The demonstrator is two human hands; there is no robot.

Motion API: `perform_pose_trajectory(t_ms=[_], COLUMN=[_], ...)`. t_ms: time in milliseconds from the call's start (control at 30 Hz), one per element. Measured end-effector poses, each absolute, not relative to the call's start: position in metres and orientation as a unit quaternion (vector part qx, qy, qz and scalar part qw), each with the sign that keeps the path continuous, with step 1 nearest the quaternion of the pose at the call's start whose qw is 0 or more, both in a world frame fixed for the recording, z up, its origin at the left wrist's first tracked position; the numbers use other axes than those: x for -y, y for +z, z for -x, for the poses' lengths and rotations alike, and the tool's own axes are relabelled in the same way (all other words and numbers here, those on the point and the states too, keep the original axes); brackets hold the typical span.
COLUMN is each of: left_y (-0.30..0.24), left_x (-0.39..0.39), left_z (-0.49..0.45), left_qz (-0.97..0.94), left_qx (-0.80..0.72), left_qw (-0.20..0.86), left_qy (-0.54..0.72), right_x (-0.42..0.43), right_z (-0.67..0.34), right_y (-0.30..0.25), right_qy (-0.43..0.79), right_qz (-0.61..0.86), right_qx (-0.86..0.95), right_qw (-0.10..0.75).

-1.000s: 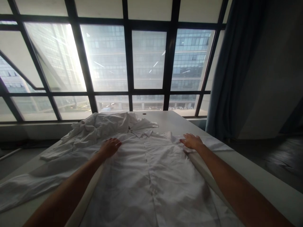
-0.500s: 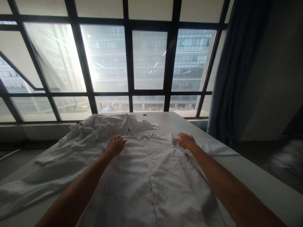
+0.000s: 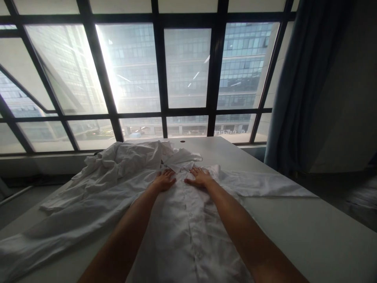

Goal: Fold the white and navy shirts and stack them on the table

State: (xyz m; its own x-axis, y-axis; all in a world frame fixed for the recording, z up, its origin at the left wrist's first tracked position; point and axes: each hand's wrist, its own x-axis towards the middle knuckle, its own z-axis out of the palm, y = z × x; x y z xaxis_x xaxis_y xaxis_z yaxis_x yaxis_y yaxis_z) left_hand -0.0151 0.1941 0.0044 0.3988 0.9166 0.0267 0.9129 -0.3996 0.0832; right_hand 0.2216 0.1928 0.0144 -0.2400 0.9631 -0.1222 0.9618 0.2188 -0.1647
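A white button-up shirt (image 3: 173, 232) lies front side up on the white table, its collar toward the window and its sleeves spread to both sides. My left hand (image 3: 164, 180) rests on the shirt just left of the button line, below the collar, with fingers spread. On the other side of the buttons, my right hand (image 3: 199, 177) lies flat on the cloth, fingers also apart. Both hands touch the fabric without gripping it. Buttons run down the middle between my forearms.
A crumpled heap of white cloth (image 3: 129, 157) lies at the far left of the table, partly against the shirt. The table (image 3: 312, 224) extends to the right and back toward a large framed window. A dark blue curtain (image 3: 297, 102) hangs at the right.
Both hands have moved inward from the shirt's shoulders to the upper chest near the collar. The right sleeve lies more fully visible, stretched out to the right.
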Motion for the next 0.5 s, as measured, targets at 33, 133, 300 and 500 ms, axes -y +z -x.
perform_pose_trajectory(t_ms=[33,133,300,500], left_y=[0.004,0.002,-0.002,0.021], left_x=[-0.194,-0.188,-0.175,-0.14], left_z=[0.016,0.02,0.03,0.075], left_qz=[-0.836,-0.824,-0.812,-0.77], left_qx=[-0.547,-0.564,-0.579,-0.622], left_qw=[0.025,0.004,0.027,-0.057], left_qy=[0.034,0.051,0.062,0.132], right_x=[-0.194,-0.191,-0.17,-0.123], right_z=[-0.223,-0.228,-0.236,-0.248], right_y=[0.014,0.013,0.011,0.024], right_qy=[0.098,0.079,0.051,0.052], right_qz=[0.615,0.619,0.641,0.607], right_qx=[0.783,0.781,0.763,0.791], right_qw=[0.007,0.032,0.068,0.059])
